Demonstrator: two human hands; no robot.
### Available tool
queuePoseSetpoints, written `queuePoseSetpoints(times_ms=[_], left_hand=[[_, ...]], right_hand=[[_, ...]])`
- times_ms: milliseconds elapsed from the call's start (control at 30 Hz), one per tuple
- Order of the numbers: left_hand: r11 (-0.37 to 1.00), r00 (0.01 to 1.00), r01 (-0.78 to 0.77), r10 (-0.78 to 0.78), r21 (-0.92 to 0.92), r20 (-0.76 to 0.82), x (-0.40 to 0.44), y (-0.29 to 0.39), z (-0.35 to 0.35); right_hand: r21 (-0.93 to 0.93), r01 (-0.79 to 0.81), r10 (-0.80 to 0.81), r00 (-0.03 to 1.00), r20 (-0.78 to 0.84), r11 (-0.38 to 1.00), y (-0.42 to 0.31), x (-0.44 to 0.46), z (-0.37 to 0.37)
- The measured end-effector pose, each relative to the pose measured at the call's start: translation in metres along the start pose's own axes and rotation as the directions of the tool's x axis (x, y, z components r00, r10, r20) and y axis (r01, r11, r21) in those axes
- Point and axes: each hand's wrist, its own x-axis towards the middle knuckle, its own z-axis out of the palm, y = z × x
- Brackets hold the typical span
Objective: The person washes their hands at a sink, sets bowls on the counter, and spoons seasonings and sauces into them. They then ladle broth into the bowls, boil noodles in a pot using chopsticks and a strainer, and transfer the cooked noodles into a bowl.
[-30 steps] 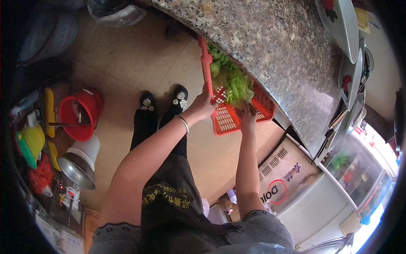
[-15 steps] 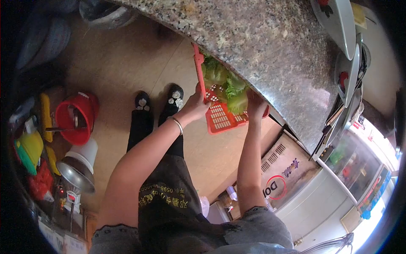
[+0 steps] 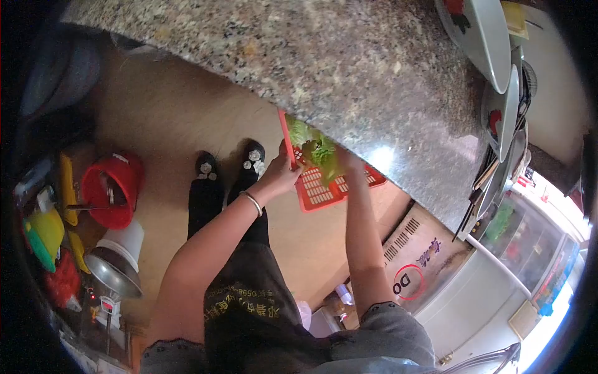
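Note:
A red plastic basket (image 3: 321, 191) with a slotted wall is tilted below the edge of the granite counter, which covers much of it. My left hand (image 3: 285, 172) is closed round the basket's near-left rim. Inside the basket lies green leafy lettuce (image 3: 321, 153), partly hidden by the counter and a little blurred. My right hand (image 3: 350, 163) reaches into the basket beside the lettuce. Its fingers are smeared and partly covered by the leaves and the counter, so I cannot make out its grip.
The speckled granite counter (image 3: 299, 56) juts over the work from above, with plates (image 3: 479, 43) at its right. A red bucket (image 3: 112, 190), a white bucket (image 3: 128, 243) and a metal bowl (image 3: 115, 273) stand at left. A carton (image 3: 423, 255) is at lower right.
The counter now hides more of the basket and lettuce as the view shifts. My right hand has moved left, towards the lettuce. The left hand keeps its hold on the rim.

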Motion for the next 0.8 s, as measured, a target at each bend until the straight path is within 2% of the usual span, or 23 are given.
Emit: queuePoseSetpoints(times_ms=[33, 100, 133, 200, 267, 333, 367, 400, 433, 467, 500, 533, 567, 600, 633, 667, 700, 733, 767, 800], left_hand=[[1.000, 1.000, -0.005, 0.005, -0.001, 0.006, -0.001, 0.000, 0.000], [0.990, 0.984, 0.144, -0.144, 0.010, 0.105, -0.001, 0.001, -0.002], [0.983, 0.980, 0.185, -0.183, -0.013, 0.080, -0.001, 0.000, -0.002], [0.990, 0.989, 0.139, -0.139, -0.001, 0.056, -0.001, 0.002, -0.002], [0.996, 0.994, 0.089, -0.090, 0.018, 0.064, -0.004, 0.011, -0.005], [0.967, 0.968, 0.237, -0.226, -0.093, 0.112, -0.005, 0.033, -0.010], [0.969, 0.971, 0.216, -0.200, -0.123, 0.131, 0.004, 0.009, -0.002], [0.928, 0.933, 0.350, -0.332, -0.129, 0.139, 0.003, 0.020, -0.002], [0.952, 0.978, -0.198, 0.176, 0.232, 0.113, 0.031, -0.101, 0.017], [0.901, 0.919, 0.390, -0.395, -0.191, 0.013, 0.025, -0.031, 0.003], [0.990, 0.987, -0.139, 0.136, -0.036, -0.084, 0.029, -0.048, 0.008], [0.984, 0.983, -0.176, 0.174, -0.033, -0.060, 0.043, -0.024, 0.013], [0.991, 0.991, -0.136, 0.136, 0.015, -0.014, 0.056, -0.009, 0.009], [0.994, 0.996, -0.090, 0.088, 0.067, 0.027, 0.064, 0.005, 0.000], [0.991, 0.997, -0.041, 0.033, 0.126, 0.065, 0.061, 0.009, -0.007], [0.981, 0.995, 0.011, -0.030, 0.194, 0.098, 0.063, 0.021, -0.009], [0.963, 0.989, 0.056, -0.090, 0.263, 0.119, 0.060, 0.027, -0.018], [0.938, 0.981, 0.097, -0.147, 0.332, 0.126, 0.054, 0.036, -0.018], [0.906, 0.972, 0.137, -0.202, 0.401, 0.123, 0.042, 0.037, -0.023], [0.865, 0.959, 0.179, -0.259, 0.469, 0.112, 0.032, 0.036, -0.032]], right_hand=[[0.024, 0.012, -0.012, 1.000, 0.001, 1.000, 0.002, -0.001, -0.005], [-0.014, 0.156, -0.152, 0.977, 0.149, 0.988, 0.016, 0.030, 0.085], [-0.009, 0.160, -0.157, 0.978, 0.138, 0.987, 0.011, 0.035, 0.079], [0.169, 0.154, -0.166, 0.984, 0.061, 0.974, -0.016, 0.038, 0.074], [0.341, 0.132, -0.134, 0.991, -0.019, 0.931, -0.012, -0.011, 0.052], [0.473, 0.096, -0.040, 0.991, -0.126, 0.876, -0.013, -0.049, 0.025], [0.523, 0.089, 0.018, 0.981, -0.195, 0.847, -0.024, -0.062, 0.014], [0.567, 0.093, 0.076, 0.961, -0.267, 0.819, -0.030, -0.083, 0.001], [0.605, 0.110, 0.129, 0.932, -0.338, 0.788, -0.019, -0.076, -0.029], [0.387, -0.111, 0.106, 0.994, 0.034, 0.915, -0.015, -0.099, -0.058], [0.473, 0.097, -0.099, 0.995, -0.020, 0.876, -0.003, -0.135, -0.085], [0.568, 0.132, -0.103, 0.991, -0.083, 0.812, -0.004, -0.165, -0.136], [0.655, 0.179, -0.113, 0.983, -0.143, 0.734, -0.002, -0.192, -0.179], [0.600, 0.287, -0.073, 0.932, -0.354, 0.747, 0.034, -0.212, -0.177], [0.946, -0.207, 0.644, 0.765, -0.002, 0.249, 0.057, -0.226, -0.206], [0.726, -0.278, 0.651, 0.698, -0.297, 0.629, 0.100, -0.223, -0.238], [0.581, -0.039, 0.469, 0.636, -0.613, 0.813, 0.163, -0.208, -0.243], [0.336, -0.098, 0.329, 0.573, -0.751, 0.937, 0.167, -0.187, -0.307], [0.048, -0.242, 0.176, 0.542, -0.822, 0.969, 0.197, -0.171, -0.341], [0.128, -0.302, 0.273, 0.508, -0.817, 0.945, 0.237, -0.159, -0.350]])
